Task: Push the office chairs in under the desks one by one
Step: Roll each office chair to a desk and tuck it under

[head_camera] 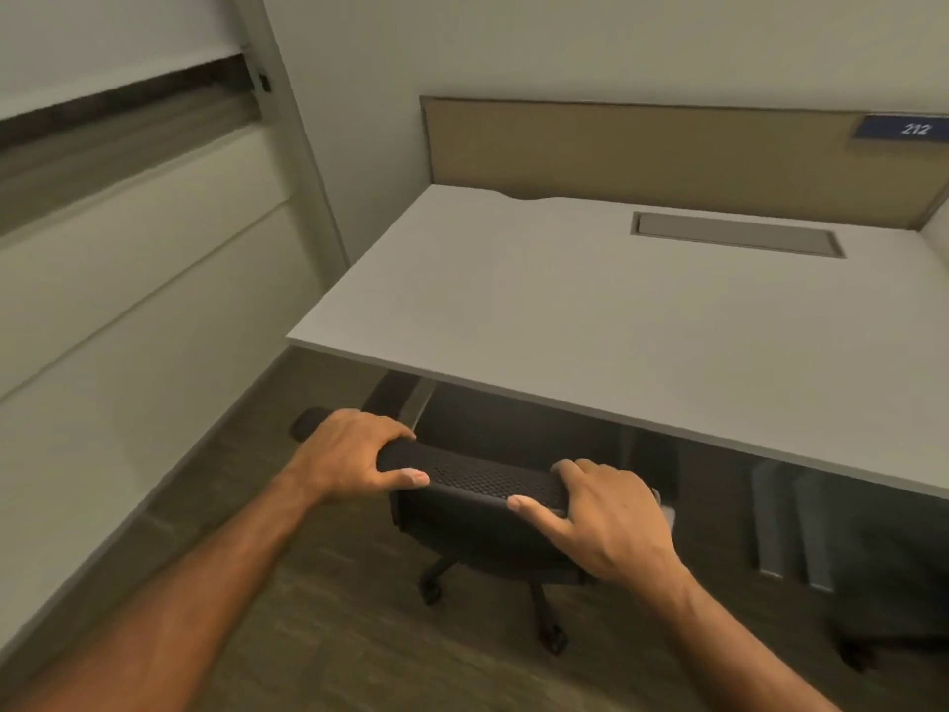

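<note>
A black mesh office chair [477, 511] stands at the front edge of a white desk [590, 310], its seat mostly hidden under the desktop. Both hands grip the top bar of the backrest: my left hand [354, 454] near its left end, my right hand [611, 516] near its right end, fingers curled over the bar. The chair's wheeled base [544, 608] shows on the floor below.
A beige partition [642, 156] with a blue "212" sign [904, 128] backs the desk. A grey cable flap [734, 233] is set in the desktop. A pale wall [128, 310] runs close on the left. Grey desk legs [791, 531] stand to the right.
</note>
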The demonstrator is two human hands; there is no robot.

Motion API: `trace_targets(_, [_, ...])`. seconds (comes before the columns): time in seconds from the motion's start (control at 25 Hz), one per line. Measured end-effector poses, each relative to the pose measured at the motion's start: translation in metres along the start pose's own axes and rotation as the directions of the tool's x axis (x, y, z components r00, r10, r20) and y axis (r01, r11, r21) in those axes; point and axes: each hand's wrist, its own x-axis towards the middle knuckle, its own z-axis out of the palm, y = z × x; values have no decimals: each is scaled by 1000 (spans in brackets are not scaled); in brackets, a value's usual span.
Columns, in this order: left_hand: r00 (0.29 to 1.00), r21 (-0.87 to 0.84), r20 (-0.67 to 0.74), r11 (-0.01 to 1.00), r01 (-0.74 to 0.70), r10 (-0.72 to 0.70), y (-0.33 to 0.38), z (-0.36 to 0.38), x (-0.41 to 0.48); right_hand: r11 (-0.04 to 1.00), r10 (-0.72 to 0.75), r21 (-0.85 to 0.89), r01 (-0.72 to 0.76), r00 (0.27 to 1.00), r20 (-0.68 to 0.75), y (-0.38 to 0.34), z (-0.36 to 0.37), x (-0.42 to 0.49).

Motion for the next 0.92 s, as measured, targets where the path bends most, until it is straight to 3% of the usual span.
trace_targets(0.48, [949,63,47,947,-315,312,-4,-5,41,965,254,63,-256,967,27,-5,-2,-10])
trace_targets(0.92, [895,73,61,892,-446,443,25,0,50,906,423,50,-421,888,-182,-1,14,-34])
